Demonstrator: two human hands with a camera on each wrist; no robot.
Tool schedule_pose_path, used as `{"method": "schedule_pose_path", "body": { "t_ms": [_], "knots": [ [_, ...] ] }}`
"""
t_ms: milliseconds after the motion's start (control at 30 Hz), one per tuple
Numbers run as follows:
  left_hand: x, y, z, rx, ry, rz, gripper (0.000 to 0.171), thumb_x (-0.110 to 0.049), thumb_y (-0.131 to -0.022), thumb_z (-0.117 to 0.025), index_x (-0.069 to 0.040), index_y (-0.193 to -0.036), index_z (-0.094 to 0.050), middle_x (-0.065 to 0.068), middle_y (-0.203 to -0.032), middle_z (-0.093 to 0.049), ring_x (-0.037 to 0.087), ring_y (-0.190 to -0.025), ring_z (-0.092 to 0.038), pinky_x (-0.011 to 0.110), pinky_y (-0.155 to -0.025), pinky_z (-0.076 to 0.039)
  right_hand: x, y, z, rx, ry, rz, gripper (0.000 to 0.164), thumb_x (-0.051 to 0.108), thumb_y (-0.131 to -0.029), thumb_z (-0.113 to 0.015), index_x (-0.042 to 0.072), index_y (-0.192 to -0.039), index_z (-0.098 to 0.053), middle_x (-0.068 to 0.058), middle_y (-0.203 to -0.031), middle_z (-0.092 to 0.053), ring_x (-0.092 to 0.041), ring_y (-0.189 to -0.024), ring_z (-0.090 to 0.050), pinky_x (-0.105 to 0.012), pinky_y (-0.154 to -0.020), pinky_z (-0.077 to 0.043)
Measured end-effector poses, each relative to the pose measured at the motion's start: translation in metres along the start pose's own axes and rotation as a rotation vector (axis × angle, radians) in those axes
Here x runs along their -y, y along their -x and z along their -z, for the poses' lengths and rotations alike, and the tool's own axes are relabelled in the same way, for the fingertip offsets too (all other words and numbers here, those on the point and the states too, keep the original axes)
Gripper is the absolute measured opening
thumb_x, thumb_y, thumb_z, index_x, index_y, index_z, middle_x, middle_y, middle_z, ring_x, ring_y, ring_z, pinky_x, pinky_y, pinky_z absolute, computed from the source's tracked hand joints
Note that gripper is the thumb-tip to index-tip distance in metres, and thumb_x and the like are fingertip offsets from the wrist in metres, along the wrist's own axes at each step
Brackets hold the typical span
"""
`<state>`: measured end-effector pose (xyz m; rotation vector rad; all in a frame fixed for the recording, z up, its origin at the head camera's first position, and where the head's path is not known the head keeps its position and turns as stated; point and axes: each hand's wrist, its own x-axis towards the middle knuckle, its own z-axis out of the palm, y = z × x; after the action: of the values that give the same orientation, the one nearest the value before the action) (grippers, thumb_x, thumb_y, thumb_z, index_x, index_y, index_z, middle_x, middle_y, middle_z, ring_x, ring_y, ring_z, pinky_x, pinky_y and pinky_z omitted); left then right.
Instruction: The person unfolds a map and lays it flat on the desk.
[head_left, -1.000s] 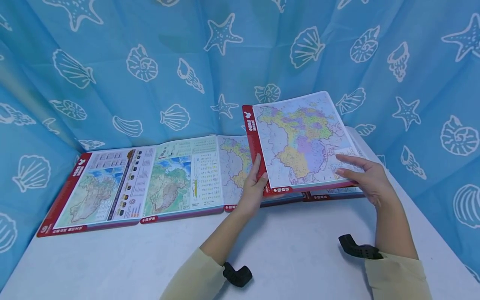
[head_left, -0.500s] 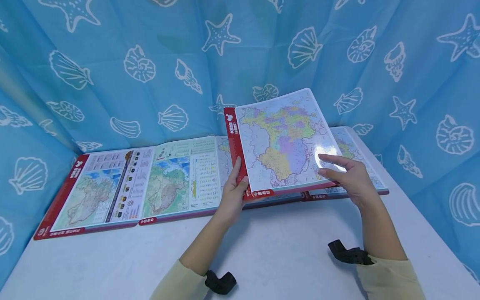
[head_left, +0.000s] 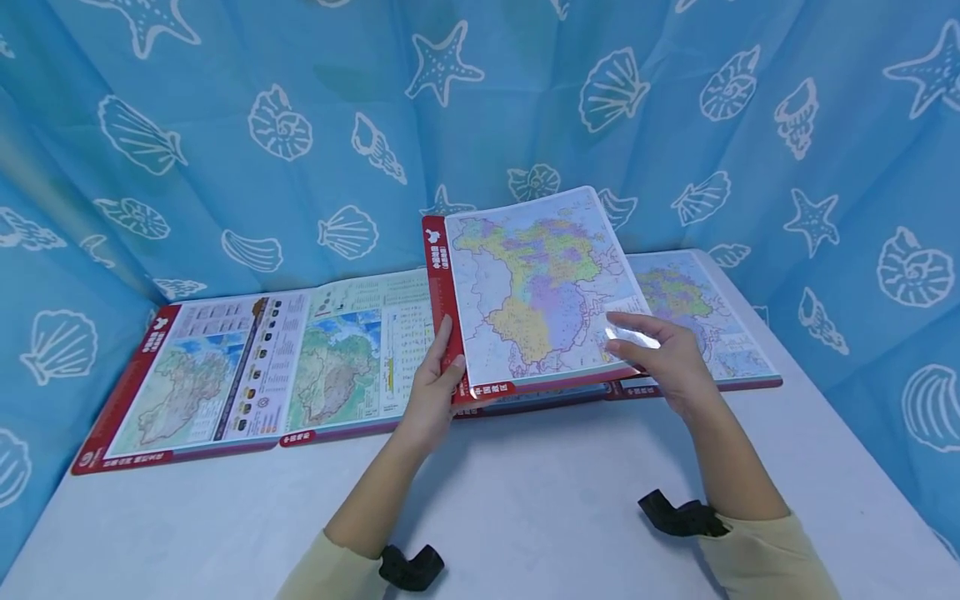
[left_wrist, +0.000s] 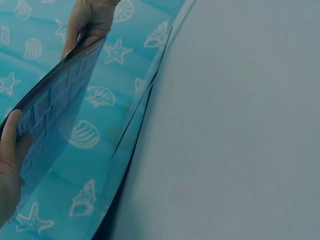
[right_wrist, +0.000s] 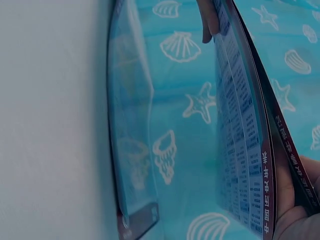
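Gripping a map board [head_left: 540, 292] — left hand [head_left: 429, 392], right hand [head_left: 669, 360], red strip [head_left: 444, 292] leftward, running front-to-back

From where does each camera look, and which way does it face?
Head: worn on the head, facing forward and down at the held map, table and curtain; left hand, right hand and sleeves show.
Left wrist: worn on that wrist, facing the held map's printed underside and curtain; both hands partly show.
Right wrist: worn on that wrist, facing the same underside; both hands partly show.
The wrist views share the underside, table and curtain.
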<state>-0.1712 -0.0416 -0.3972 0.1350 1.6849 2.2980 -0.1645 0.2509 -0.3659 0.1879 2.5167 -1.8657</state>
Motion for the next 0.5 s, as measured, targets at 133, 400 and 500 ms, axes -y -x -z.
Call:
{"method": "schedule_pose_path", "body": {
  "t_ms": [133, 400, 500],
  "knots": [
    [-0.003, 0.003, 0.009, -0.013, 0.006, 0.012, 0.064, -0.015, -0.100, -0.045, -0.042, -0.149, -0.016, 0.003, -0.146, -0.030, 0.027, -0.128, -0.042, 0.043, -0.086, -0.052, 0.002, -0.001, -0.008, 0.020, -0.019, 0.018, 0.058, 0.030, -0.085, -0.072, 0.003, -0.132, -0.053, -0.015, -0.146, -0.040, -0.033, -0.140, -0.023, -0.061, -0.108, -0.023],
    [0.002, 0.008, 0.019, -0.001, 0.029, 0.031, 0.064, -0.012, -0.100, -0.043, -0.042, -0.150, -0.016, 0.004, -0.148, -0.025, 0.031, -0.131, -0.038, 0.045, -0.085, -0.052, 0.005, 0.004, -0.008, 0.018, -0.007, 0.018, 0.060, 0.032, -0.084, -0.072, 0.003, -0.132, -0.053, -0.015, -0.146, -0.040, -0.033, -0.139, -0.024, -0.059, -0.109, -0.025],
    [0.002, 0.010, 0.022, -0.009, 0.020, 0.032, 0.064, -0.012, -0.100, -0.042, -0.042, -0.150, -0.016, 0.004, -0.148, -0.024, 0.032, -0.130, -0.039, 0.043, -0.085, -0.053, 0.006, 0.005, -0.008, 0.006, -0.010, 0.008, 0.060, 0.034, -0.083, -0.073, 0.003, -0.132, -0.054, -0.014, -0.146, -0.039, -0.033, -0.139, -0.024, -0.057, -0.108, -0.026]
  ]
}}
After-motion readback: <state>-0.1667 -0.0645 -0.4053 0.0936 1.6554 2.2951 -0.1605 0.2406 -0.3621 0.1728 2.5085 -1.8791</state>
